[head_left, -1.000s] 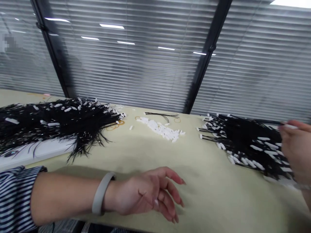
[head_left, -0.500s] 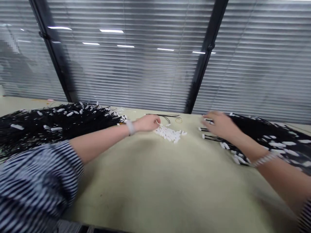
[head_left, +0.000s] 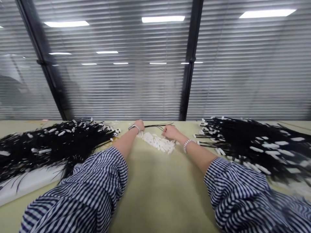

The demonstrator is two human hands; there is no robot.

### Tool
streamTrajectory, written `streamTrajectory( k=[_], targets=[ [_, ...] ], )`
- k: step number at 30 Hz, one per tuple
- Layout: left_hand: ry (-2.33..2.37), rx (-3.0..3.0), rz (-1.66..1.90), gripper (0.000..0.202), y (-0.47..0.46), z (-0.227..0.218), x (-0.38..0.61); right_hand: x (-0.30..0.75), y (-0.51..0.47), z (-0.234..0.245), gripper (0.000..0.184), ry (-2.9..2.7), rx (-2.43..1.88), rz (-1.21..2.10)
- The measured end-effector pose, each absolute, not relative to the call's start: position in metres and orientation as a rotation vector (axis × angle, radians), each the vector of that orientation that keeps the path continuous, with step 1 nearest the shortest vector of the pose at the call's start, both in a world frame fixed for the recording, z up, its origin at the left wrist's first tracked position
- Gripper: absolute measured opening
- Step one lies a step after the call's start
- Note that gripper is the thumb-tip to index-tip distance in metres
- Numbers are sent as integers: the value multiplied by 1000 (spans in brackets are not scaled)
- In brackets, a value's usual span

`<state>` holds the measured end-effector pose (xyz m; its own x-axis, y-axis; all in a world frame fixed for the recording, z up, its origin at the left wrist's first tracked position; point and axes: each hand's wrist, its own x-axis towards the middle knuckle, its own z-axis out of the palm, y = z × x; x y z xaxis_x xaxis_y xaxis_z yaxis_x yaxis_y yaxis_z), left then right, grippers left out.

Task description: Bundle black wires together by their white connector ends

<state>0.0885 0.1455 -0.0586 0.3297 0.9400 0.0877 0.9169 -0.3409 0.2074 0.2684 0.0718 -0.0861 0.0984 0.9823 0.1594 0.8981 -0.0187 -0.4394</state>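
My left hand [head_left: 139,125] is at the far side of the table, its fingers closed at the left end of a thin bundle of black wires [head_left: 155,125]. The fingertips are hidden behind the hand. My right hand [head_left: 170,132] is pinched, with a branch of the same wires running to its fingers; what exactly lies between the fingertips is too small to make out. Just in front of both hands lies a heap of small white connectors [head_left: 159,143].
A large pile of black wires with white connectors [head_left: 80,136] lies to the left, partly over a white slab [head_left: 36,181]. Another such pile [head_left: 240,136] lies to the right. Behind the pale green table [head_left: 157,194] stands a glass wall with blinds [head_left: 126,90].
My right hand has moved left from the right-hand wire pile to the black wires in the middle. The pale strand at my left hand no longer shows. The view has shifted.
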Motion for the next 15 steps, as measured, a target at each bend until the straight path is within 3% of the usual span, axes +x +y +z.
streamTrajectory(
  k=[7, 12, 15],
  targets=[
    [1611, 2372, 510, 30, 144, -41, 92, 278, 67, -51, 29, -1490, -1582, 319],
    [1379, 2294, 905, 27, 129, -1, 71, 290, 47, 6, 26, -1240, -1224, 319],
    [1189, 2192, 1131, 27, 106, 29, 56, 300, 19, 45, 13, -1120, -984, 295]
  ],
)
